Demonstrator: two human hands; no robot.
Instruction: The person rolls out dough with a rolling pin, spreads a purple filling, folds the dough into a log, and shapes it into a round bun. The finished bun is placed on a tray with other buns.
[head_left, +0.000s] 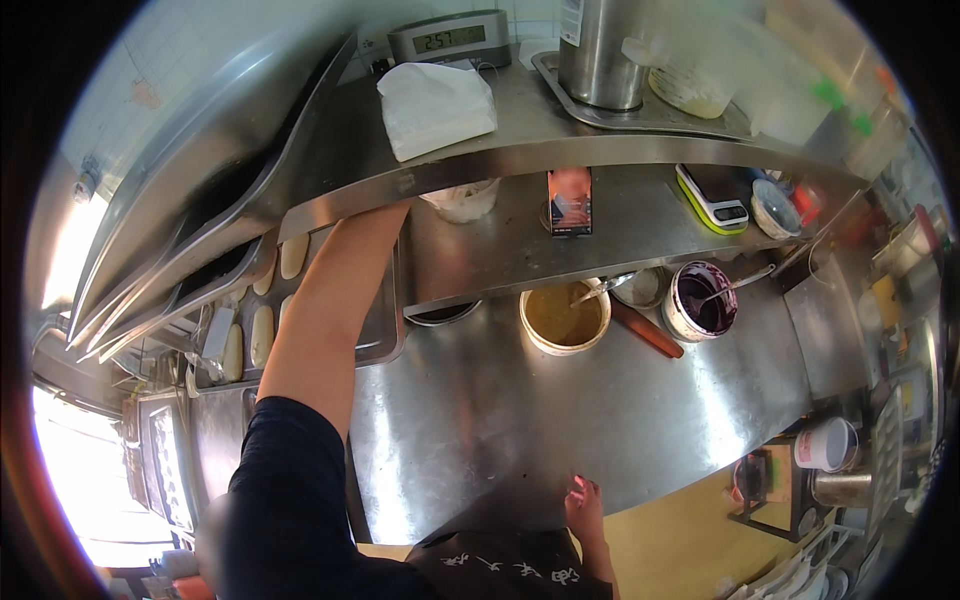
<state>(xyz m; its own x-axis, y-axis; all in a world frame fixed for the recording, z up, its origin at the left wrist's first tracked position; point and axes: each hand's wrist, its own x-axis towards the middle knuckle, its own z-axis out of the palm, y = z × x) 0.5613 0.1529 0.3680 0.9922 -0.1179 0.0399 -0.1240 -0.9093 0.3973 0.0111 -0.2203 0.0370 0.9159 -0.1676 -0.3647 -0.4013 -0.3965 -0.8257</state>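
Observation:
My left arm reaches up and forward over a metal tray (385, 300) of pale dough pieces (262, 336), and my left hand is hidden behind the edge of the steel shelf. My right hand (582, 501) hangs at the near edge of the steel worktable (525, 420), fingers apart and slightly curled, holding nothing. Farther back on the table stand a tub of yellowish-brown filling (562, 319) with a metal utensil in it and a tub of dark purple filling (694, 304) with another. A reddish-brown wooden stick (649, 330) lies between them.
A phone (570, 202), a white tub (463, 201) and a digital kitchen scale (712, 201) rest on the lower shelf. The upper shelf holds a white plastic packet (436, 109), a digital clock (450, 39) and a tray with a steel container (602, 60). Stacked metal trays (217, 210) jut out at left.

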